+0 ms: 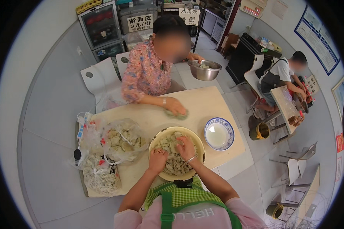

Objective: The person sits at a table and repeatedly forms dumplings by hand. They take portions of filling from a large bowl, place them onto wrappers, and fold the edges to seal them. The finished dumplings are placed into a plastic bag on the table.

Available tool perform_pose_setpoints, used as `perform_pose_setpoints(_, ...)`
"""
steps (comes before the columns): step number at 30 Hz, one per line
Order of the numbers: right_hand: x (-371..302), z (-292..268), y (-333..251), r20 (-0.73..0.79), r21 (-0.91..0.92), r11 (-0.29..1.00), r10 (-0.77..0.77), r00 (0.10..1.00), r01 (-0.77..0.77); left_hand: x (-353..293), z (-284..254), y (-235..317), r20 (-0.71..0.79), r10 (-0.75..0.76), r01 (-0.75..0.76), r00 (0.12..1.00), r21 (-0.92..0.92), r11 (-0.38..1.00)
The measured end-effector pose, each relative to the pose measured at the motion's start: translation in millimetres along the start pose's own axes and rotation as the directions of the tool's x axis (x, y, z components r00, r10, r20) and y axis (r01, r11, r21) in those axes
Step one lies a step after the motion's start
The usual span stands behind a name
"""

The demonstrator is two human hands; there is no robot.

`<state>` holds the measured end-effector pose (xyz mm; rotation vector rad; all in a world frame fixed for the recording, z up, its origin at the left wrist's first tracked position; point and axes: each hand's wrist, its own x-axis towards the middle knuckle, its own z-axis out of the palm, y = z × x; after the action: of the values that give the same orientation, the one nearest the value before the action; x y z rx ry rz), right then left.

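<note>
A cream enamel basin (201, 163) with a chipped dark rim stands before me at the table's near edge. Crumbly, pale grey-green pieces of food (176, 164) fill much of it. My left hand (158, 159) is at the basin's left side, fingers curled; whatever lies under them is hidden. Over the middle of the basin, my right hand (186, 148) closes its fingers round a flat, pale piece of the food. To the basin's right is a blue-and-white patterned bowl (218, 133) of cloudy whitish liquid.
Clear plastic bags (126, 139) of similar pieces crowd the table's left. Across the pale table (206, 100), a co-worker's hand (176, 107) presses a blurred greenish cloth; their other hand holds a steel bowl (205, 70). Another person sits far right, near a lined bin (259, 131).
</note>
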<state>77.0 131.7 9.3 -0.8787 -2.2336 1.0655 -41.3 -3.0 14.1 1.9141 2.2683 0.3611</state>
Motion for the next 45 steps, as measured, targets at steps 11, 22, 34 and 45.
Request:
perform_pose_setpoints(11, -24.9, 4.7, -28.8, 0.421, 0.262, 0.946, 0.066, 0.905, -0.191, 9.5, 3.1, 8.5, 0.191, -0.527, 0.147, 0.828, -0.981, -0.125)
perform_pose_setpoints(22, -16.7, 23.5, -32.6, 0.306, -0.093, 0.981, -0.135, 0.942, 0.171, 9.4, -3.4, 14.9, 0.217, -0.633, -0.241, 0.743, -0.796, -0.556)
perform_pose_setpoints(34, -3.8, 2.2, -23.7, 0.319, 0.11, 0.984, 0.098, 0.943, -0.14, -0.1, -13.3, 25.4, 0.114, -0.702, 0.125, 0.703, -0.991, -0.035)
perform_pose_setpoints(45, -61.0, 26.4, 18.1, 0.028, 0.377, 0.884, 0.289, 0.957, -0.278, 16.9, 40.9, 60.5, 0.185, -0.663, 0.317, 0.726, -0.945, 0.083)
